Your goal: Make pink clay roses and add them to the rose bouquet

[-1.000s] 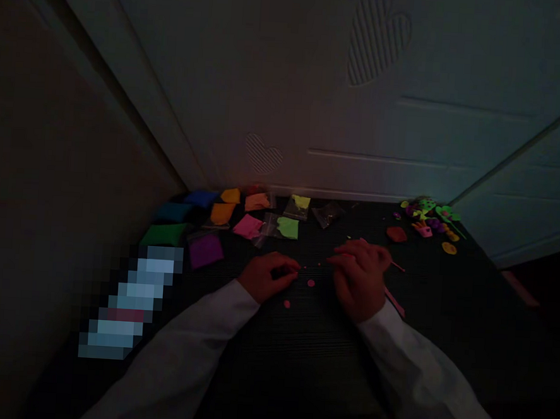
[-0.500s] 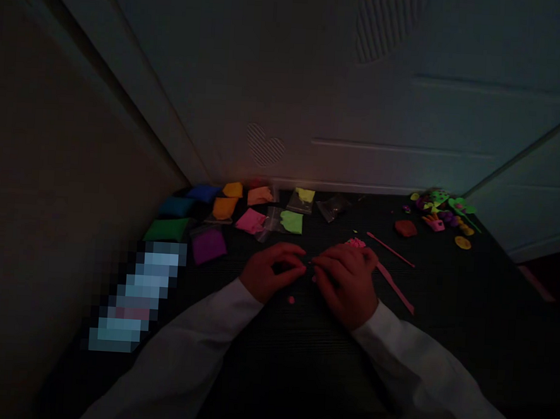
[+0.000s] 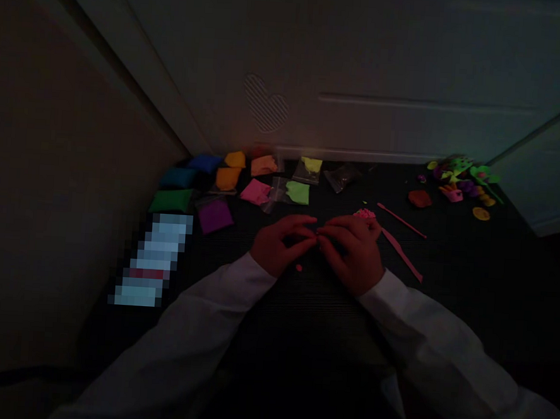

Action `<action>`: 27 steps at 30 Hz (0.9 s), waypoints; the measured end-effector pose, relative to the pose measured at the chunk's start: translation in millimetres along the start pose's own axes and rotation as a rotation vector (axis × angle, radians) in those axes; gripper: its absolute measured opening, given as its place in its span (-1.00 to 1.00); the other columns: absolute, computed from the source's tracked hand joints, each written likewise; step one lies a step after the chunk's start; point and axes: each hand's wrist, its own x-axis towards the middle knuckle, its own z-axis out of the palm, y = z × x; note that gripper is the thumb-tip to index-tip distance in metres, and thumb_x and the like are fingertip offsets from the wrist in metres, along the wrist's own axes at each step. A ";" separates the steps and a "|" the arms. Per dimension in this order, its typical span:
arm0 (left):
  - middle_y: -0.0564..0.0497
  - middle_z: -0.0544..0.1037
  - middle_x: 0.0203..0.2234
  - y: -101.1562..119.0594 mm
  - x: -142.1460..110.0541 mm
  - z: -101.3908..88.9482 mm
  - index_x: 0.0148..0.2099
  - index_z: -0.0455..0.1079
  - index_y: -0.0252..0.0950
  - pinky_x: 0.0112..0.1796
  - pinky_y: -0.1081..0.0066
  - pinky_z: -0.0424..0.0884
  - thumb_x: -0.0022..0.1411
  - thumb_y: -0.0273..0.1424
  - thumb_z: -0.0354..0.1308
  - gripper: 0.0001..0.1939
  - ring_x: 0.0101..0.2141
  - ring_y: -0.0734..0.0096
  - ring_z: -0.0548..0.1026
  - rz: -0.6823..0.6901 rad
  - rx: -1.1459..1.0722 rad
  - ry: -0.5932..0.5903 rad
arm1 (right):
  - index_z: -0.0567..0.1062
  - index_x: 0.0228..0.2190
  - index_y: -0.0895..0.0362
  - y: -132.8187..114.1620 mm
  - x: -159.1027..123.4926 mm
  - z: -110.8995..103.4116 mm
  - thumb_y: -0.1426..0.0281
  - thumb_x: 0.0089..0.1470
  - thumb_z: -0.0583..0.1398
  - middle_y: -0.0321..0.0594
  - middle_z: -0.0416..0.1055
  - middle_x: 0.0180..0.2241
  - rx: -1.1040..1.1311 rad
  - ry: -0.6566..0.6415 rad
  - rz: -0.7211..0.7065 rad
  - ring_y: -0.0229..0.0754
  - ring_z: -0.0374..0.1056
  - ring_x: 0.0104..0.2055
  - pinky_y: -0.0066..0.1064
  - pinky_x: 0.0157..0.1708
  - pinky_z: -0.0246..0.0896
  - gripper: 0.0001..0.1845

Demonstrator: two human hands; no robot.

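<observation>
The scene is very dim. My left hand (image 3: 278,244) and my right hand (image 3: 353,252) meet fingertip to fingertip low over a dark ribbed mat (image 3: 330,326), both pinched round something too small to make out. A small pink clay disc (image 3: 298,268) lies on the mat just below my left fingers. A pink clay lump (image 3: 364,213) sits just behind my right hand. Two thin pink sticks (image 3: 402,220) (image 3: 403,255) lie to the right of that hand.
Several bags of coloured clay (image 3: 213,215) lie at the back left: green, blue, orange, purple, pink and lime. Small clay figures (image 3: 457,176), a red lump (image 3: 420,198) and a yellow disc (image 3: 481,213) sit at the back right. A white panelled door (image 3: 387,83) stands behind.
My right hand let go of the thin pink stick, which now lies on the mat. Both hands came together at the middle. The view has tilted downward.
</observation>
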 end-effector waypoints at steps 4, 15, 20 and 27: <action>0.07 0.51 -0.43 0.0 -0.1 1.4 -0.09 0.25 -0.27 -0.31 0.52 0.36 0.00 -0.37 0.10 -0.64 -0.41 0.55 0.46 0.023 0.035 0.019 | 0.42 -0.36 0.06 0.7 0.1 -1.3 0.34 -0.03 0.10 -0.28 0.34 -0.26 0.004 -0.010 0.000 -0.23 0.21 -0.16 -0.23 -0.10 -0.18 -0.85; 0.05 0.50 -0.42 0.0 -0.3 1.9 -0.11 0.27 -0.29 -0.29 0.50 0.34 0.00 -0.34 0.11 -0.64 -0.40 0.53 0.45 0.072 0.075 0.036 | 0.42 -0.42 0.07 1.7 2.2 -0.9 0.37 -0.06 0.12 -0.29 0.35 -0.28 0.033 -0.040 0.042 -0.21 0.21 -0.16 -0.23 -0.10 -0.21 -0.90; 0.05 0.50 -0.43 -0.2 -0.1 1.8 -0.11 0.27 -0.30 -0.30 0.51 0.35 -0.01 -0.34 0.11 -0.64 -0.40 0.53 0.45 0.054 0.069 0.023 | 0.42 -0.42 0.08 0.5 3.2 -2.4 0.38 -0.06 0.12 -0.29 0.35 -0.28 0.057 -0.043 0.064 -0.22 0.22 -0.16 -0.25 -0.11 -0.17 -0.90; 0.07 0.50 -0.41 -0.8 -0.7 1.2 -0.10 0.26 -0.28 -0.28 0.52 0.34 0.00 -0.40 0.11 -0.65 -0.39 0.55 0.44 0.077 0.068 0.000 | 0.42 -0.44 0.07 1.2 2.2 -1.4 0.36 -0.07 0.14 -0.31 0.35 -0.27 0.079 -0.053 0.056 -0.22 0.22 -0.16 -0.25 -0.11 -0.19 -0.92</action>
